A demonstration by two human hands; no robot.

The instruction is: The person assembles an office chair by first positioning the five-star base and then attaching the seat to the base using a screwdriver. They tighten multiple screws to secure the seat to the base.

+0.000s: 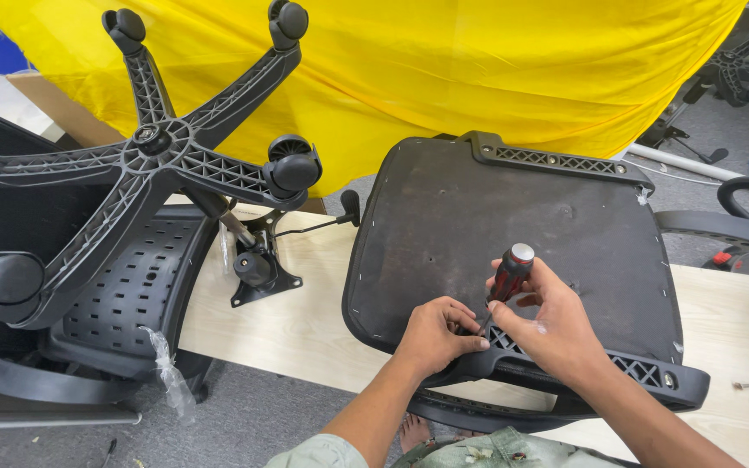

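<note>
Fingers (526, 299) of right hand (548, 325) clenched round red-and-black screwdriver (506, 279), tip down at ribbed armrest bracket (565, 364). Left hand (435, 334) fingers pinched at screwdriver tip, pressing on bracket; whether they grip a screw, cannot tell. Bracket sits on near edge of upturned black seat pan (496, 225), lying on pale wooden table (288, 321) toward its near edge. Second bracket (556, 160) along seat's far edge. Tilt mechanism (257, 264) on table left of seat. Five-star wheeled base (158, 147) at left. Loose screws (747, 392) near right edge. Yellow cloth (435, 61) behind.

No packages, labels, signs or screens in view, only loose clear plastic wrap (169, 374) lower left
</note>
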